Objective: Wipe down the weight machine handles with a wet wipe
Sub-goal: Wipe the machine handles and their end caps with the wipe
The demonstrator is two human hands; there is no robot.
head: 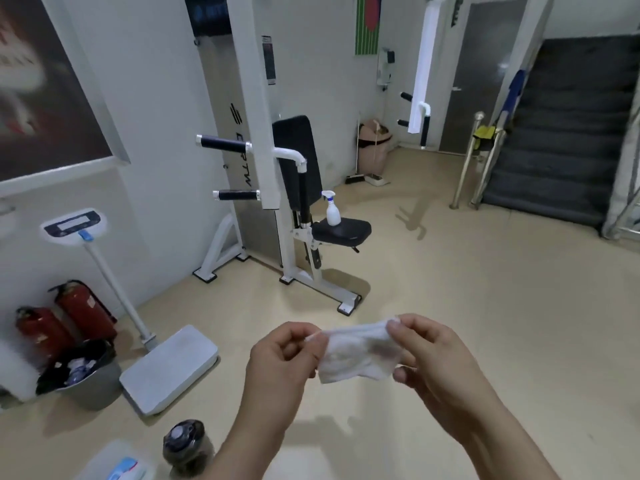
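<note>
both hands, left hand (282, 358) and right hand (427, 358), pinch the wet wipe (358, 353) with curled fingers (398, 326).

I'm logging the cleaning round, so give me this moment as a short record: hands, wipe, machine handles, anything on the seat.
left hand: pinches the wipe at one end
right hand: pinches its other end
wipe: white, stretched between the hands, clear of the machine
upper handle: black, horizontal, no hand on it
lower handle: black, below it, no hand on it
spray bottle: upright on the seat
</note>
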